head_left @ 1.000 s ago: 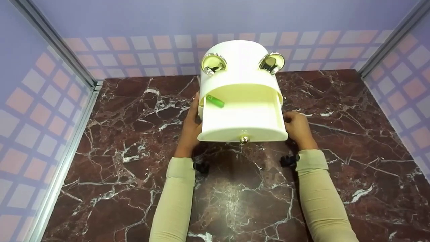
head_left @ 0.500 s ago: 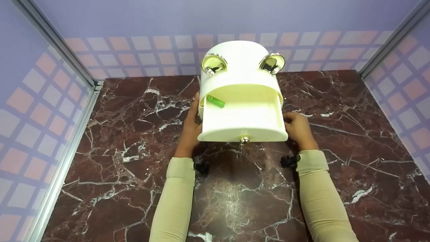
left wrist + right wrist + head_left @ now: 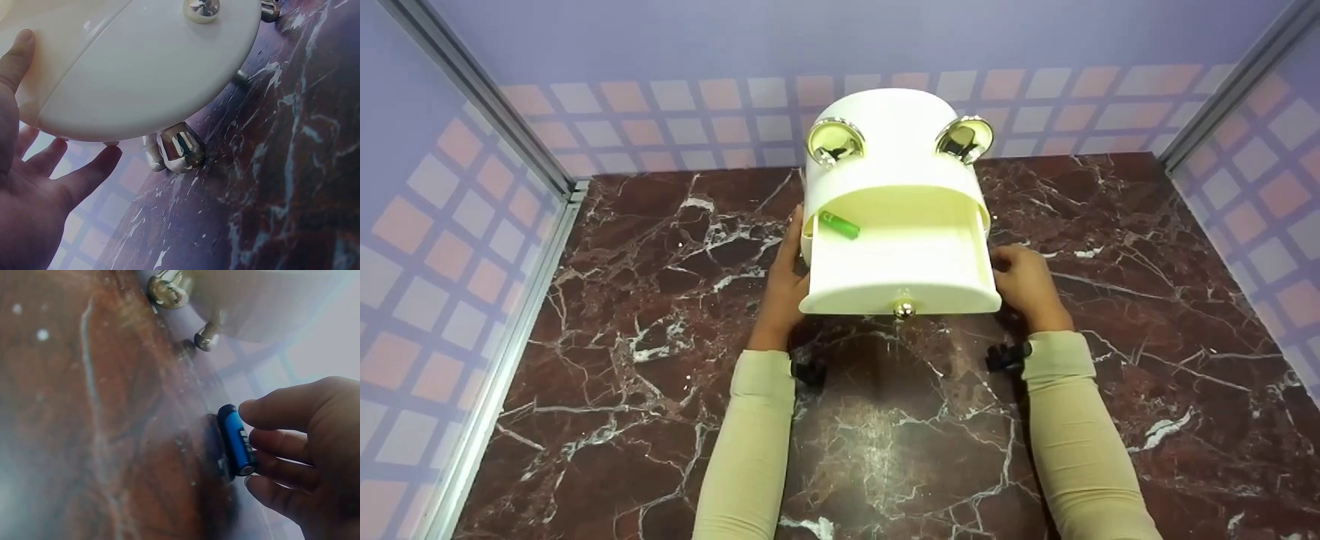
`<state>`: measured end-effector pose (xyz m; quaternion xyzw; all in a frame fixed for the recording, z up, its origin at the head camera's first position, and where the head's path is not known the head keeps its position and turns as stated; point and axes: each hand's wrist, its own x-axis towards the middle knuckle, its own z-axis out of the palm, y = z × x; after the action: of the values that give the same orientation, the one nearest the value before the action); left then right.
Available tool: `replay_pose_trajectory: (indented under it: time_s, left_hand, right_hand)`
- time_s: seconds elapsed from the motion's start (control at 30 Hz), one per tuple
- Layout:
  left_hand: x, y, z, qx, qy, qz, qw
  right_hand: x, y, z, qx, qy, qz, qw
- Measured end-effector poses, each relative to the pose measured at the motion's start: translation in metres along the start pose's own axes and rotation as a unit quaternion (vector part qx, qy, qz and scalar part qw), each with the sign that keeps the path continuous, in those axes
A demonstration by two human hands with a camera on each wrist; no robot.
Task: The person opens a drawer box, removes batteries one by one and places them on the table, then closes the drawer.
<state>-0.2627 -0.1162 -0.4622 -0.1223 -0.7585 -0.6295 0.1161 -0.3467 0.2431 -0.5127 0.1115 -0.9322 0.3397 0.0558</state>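
A cream drawer box (image 3: 896, 142) with a rounded top stands on the marble-look table, its drawer (image 3: 904, 262) pulled out. In the drawer's left back corner lies a green battery (image 3: 838, 225). My left hand (image 3: 786, 281) rests against the box's left side; in the left wrist view, thumb and fingers are spread beside the curved drawer front (image 3: 152, 73). To the right of the box, my right hand (image 3: 1026, 285) has curled fingers. The right wrist view shows its fingertips at a blue battery (image 3: 239, 439) low by the table; part of the fingertips is hidden behind it.
Two shiny gold round ears (image 3: 838, 142) stick out from the box front, and a gold knob (image 3: 904, 309) sits on the drawer front. Metallic feet (image 3: 181, 147) lift the box. Purple tiled walls (image 3: 660, 45) enclose the table (image 3: 660, 420) at the back and sides.
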Motion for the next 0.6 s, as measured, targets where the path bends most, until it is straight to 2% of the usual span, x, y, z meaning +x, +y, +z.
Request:
replay_pose_trajectory:
  time_s: [0.2, 0.43, 0.6]
  left_hand:
    - [0.001, -0.001, 0.0, -0.007, 0.0, 0.002, 1.0]
    - [0.001, -0.005, 0.001, -0.022, -0.002, 0.009, 0.9997]
    - [0.0, -0.007, 0.001, -0.032, -0.005, 0.019, 0.9993]
  right_hand:
    - [0.0, -0.003, -0.004, 0.0, 0.01, -0.029, 0.9995]
    - [-0.004, -0.017, -0.015, 0.026, 0.009, -0.006, 0.9996]
    - [-0.007, -0.025, -0.024, 0.029, 0.011, -0.017, 0.9994]
